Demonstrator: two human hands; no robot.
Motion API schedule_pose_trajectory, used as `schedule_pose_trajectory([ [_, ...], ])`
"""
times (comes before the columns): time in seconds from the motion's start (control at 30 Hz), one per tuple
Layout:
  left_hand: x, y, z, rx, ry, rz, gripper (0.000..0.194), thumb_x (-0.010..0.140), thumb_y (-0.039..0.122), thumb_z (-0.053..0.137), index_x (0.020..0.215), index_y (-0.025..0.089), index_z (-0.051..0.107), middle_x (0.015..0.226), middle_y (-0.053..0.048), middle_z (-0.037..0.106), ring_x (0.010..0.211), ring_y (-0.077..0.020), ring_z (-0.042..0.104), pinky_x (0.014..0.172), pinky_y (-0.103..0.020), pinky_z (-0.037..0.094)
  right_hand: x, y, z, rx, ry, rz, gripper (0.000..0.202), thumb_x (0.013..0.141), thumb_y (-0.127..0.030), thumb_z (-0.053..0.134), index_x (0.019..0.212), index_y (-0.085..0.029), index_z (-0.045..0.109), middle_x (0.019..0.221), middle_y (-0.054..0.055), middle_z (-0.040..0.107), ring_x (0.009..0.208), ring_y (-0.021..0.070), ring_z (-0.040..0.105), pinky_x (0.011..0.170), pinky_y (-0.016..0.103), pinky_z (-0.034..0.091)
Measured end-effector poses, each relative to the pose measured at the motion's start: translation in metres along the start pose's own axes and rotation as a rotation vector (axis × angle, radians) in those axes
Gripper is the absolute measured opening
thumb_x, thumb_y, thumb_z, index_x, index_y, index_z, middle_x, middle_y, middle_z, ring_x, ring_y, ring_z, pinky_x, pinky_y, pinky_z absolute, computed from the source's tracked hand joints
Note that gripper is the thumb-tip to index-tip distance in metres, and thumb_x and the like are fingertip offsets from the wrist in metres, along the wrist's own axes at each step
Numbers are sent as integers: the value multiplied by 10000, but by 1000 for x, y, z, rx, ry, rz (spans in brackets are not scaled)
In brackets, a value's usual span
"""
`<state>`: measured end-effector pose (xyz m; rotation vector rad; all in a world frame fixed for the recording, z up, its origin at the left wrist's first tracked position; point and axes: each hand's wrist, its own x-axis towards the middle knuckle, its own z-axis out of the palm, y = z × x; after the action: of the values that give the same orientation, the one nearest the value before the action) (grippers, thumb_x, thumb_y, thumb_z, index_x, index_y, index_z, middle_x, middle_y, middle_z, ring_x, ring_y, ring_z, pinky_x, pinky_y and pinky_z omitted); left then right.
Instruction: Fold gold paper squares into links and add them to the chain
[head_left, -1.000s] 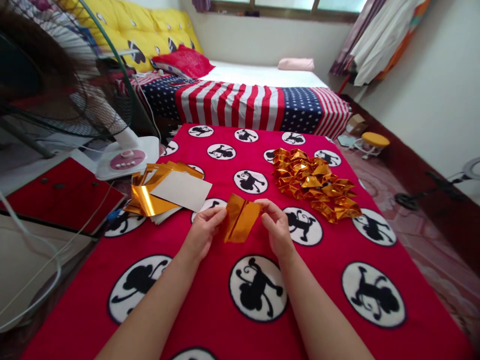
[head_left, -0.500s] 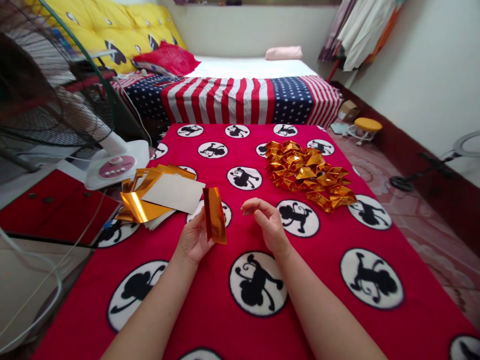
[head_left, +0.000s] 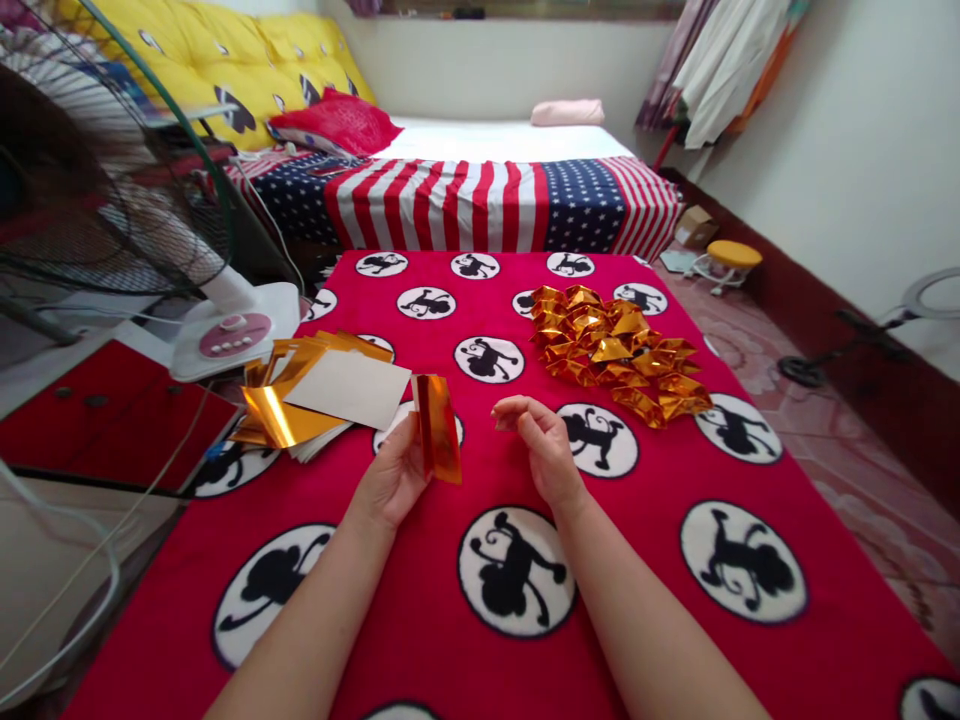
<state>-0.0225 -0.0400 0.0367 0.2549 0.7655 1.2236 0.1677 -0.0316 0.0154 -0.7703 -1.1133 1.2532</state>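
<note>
My left hand [head_left: 396,470] grips a folded gold foil paper [head_left: 438,430], held upright with its creased faces showing. To the right of it, my right hand [head_left: 541,445] hovers over the red cloth [head_left: 480,480] with curled fingers apart and nothing visible between them. Beyond my left hand lies a loose stack of gold foil sheets [head_left: 274,412], with a pale sheet [head_left: 349,385] face up on top. Several folded gold foil pieces [head_left: 611,348] sit in a cluster at the back right of the cloth.
A fan [head_left: 236,325] stands beside the cloth's left edge, near a red cabinet [head_left: 112,410]. Behind is a bed [head_left: 480,200] with a striped and starred cover. A yellow stool [head_left: 733,254] and a cardboard box [head_left: 696,227] are on the floor at right.
The folded foil in my left hand has moved slightly right and turned, showing more of its inner face. My right hand has shifted a little to the right.
</note>
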Motion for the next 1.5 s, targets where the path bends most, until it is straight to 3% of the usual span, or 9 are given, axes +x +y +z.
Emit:
schedule_pose_trajectory([
  [0.2,10,-11,-10,290,134,238,276,697,358,799,803,143,661,592,42,630,457,-61,561,435,-141,454,0,0,0,-54,-16,24,300,880,-480,590,963,-216,707,918,42,671,813,169,580,790,298,467],
  [0.43,6,-15,-17,1191,190,897,186,843,336,658,908,181,736,841,-25,746,733,-152,681,679,-230,521,1,-2,5,-131,-21,31,438,802,-456,682,1182,-257,595,1045,33,622,846,151,583,768,269,482],
  [0.57,4,-15,-17,1369,77,1096,130,859,268,646,921,197,735,905,-31,759,779,-156,700,735,-239,533,-1,2,6,-231,-8,82,359,763,-389,738,1069,-228,641,966,31,656,823,160,603,742,268,486],
  [0.77,6,-18,-18,1362,-70,1077,155,825,244,694,972,203,720,913,-29,754,776,-154,697,745,-251,550,-1,2,5,-289,25,3,100,802,-294,694,791,-199,664,746,-10,644,698,141,584,676,252,468],
  [0.93,8,-19,-17,1310,-182,1050,137,814,179,696,947,202,717,872,-25,741,780,-152,684,741,-266,551,0,-8,8,-337,18,-84,54,800,-233,692,844,-205,679,797,3,657,752,153,605,729,270,485],
  [1.03,9,-15,-15,1323,-237,1126,115,833,152,666,901,226,722,860,-23,725,817,-158,667,767,-291,544,-1,-13,10,-404,-2,-215,61,810,-201,687,868,-220,695,871,22,647,831,167,613,781,297,490],
  [1.2,9,-7,-12,1538,-69,1335,172,817,135,666,898,268,737,1120,-52,661,1061,-217,577,935,-396,477,-4,-9,7,-642,22,-394,116,836,-180,653,812,-270,722,968,36,615,907,188,587,802,338,485],
  [1.33,9,-9,-15,1641,-10,1327,217,852,118,599,931,266,736,1091,-60,643,994,-204,567,912,-383,469,-5,1,1,-866,8,-422,184,862,-182,606,805,-303,732,962,40,609,888,201,561,781,351,466],
  [1.5,12,-17,-20,1700,-273,1177,202,888,147,559,961,246,719,948,-54,667,917,-187,588,843,-340,486,-6,5,1,-1039,-95,-315,227,867,-130,536,806,-261,710,884,39,614,862,191,555,758,317,434],
])
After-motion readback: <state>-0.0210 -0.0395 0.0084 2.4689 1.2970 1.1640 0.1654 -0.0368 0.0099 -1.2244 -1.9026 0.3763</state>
